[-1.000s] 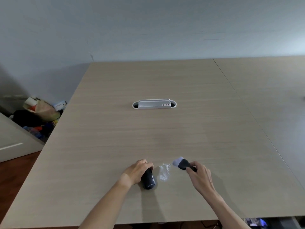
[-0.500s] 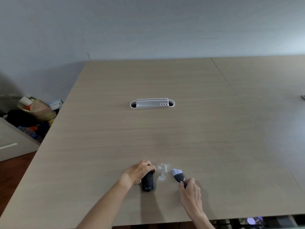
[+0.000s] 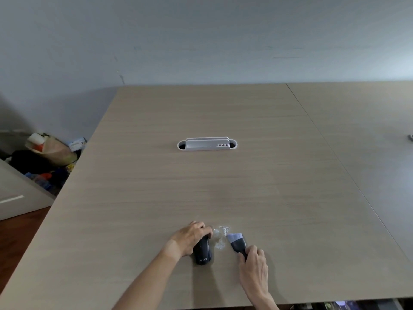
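A broad wood-grain surface (image 3: 223, 186) fills the view, meeting a second one at a seam on the right. Far back at its middle sits a white cable port (image 3: 207, 144). Off the left edge, a pile of bags and clutter (image 3: 48, 156) lies on the floor. Near the front edge, the left hand (image 3: 190, 239) has its grip curled around a black handheld device (image 3: 202, 252) lying on the surface. Just right of it, the right hand (image 3: 253, 265) has its grip closed on the handle of a small dark brush (image 3: 237, 241), whose pale bristles touch a patch of white powder (image 3: 220, 237) between the two tools.
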Action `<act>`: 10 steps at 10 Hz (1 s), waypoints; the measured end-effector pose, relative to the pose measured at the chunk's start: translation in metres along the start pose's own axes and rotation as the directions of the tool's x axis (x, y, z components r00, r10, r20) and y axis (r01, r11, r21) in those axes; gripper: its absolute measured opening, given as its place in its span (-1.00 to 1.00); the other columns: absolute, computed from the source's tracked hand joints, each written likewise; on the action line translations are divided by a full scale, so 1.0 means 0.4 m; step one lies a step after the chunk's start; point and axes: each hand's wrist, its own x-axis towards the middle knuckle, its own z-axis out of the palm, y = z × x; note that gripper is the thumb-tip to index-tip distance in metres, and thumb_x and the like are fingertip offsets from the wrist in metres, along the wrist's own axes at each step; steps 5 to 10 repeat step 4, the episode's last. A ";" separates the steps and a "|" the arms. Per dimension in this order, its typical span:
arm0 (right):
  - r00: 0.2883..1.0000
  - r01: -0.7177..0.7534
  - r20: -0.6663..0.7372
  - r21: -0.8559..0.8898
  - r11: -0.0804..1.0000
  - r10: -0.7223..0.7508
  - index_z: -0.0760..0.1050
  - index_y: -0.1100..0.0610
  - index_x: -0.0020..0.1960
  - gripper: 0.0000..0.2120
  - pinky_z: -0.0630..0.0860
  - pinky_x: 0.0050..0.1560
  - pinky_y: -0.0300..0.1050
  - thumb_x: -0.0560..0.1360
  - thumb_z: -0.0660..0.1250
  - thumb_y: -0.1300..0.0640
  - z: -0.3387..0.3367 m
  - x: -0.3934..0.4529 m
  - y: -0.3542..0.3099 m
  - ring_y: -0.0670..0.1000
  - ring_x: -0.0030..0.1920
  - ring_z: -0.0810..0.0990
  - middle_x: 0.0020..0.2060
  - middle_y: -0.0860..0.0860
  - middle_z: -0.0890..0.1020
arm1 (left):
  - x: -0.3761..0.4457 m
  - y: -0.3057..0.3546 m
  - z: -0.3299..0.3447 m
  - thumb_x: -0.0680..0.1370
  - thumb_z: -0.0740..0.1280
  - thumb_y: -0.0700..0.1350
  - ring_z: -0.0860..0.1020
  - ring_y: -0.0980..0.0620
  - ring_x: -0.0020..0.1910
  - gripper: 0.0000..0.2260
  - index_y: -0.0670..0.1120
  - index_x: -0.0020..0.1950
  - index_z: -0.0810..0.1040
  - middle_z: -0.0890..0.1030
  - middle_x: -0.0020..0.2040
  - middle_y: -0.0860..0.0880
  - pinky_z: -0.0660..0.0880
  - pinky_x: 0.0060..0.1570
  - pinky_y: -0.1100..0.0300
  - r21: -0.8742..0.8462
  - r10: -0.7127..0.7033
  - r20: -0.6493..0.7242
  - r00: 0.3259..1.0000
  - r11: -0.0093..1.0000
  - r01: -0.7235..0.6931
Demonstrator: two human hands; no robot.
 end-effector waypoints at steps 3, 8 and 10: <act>1.000 -0.001 0.014 0.079 0.997 -0.001 0.38 0.10 0.09 -0.72 0.36 0.03 -0.02 0.50 0.30 -0.05 -0.052 -0.014 0.001 0.10 -0.03 0.51 -0.04 0.02 0.46 | -0.008 -0.016 0.025 0.33 0.27 -0.46 0.39 -0.05 0.26 -0.32 0.08 0.33 0.32 0.41 0.24 -0.01 0.48 0.15 0.09 -0.011 0.017 -0.084 0.996 1.000 -0.018; 0.994 0.040 -0.103 0.214 0.976 -0.018 0.42 0.11 0.18 -0.68 0.40 0.09 0.03 0.51 0.30 -0.03 -0.131 -0.010 -0.003 0.04 -0.05 0.51 0.06 0.05 0.51 | -0.020 -0.038 0.042 0.24 0.21 -0.43 0.35 -0.01 0.33 -0.24 0.06 0.40 0.28 0.39 0.33 0.02 0.38 0.31 0.15 -0.139 -0.088 -0.215 0.973 0.988 0.059; 0.994 0.040 -0.103 0.214 0.976 -0.018 0.42 0.11 0.18 -0.68 0.40 0.09 0.03 0.51 0.30 -0.03 -0.131 -0.010 -0.003 0.04 -0.05 0.51 0.06 0.05 0.51 | -0.020 -0.038 0.042 0.24 0.21 -0.43 0.35 -0.01 0.33 -0.24 0.06 0.40 0.28 0.39 0.33 0.02 0.38 0.31 0.15 -0.139 -0.088 -0.215 0.973 0.988 0.059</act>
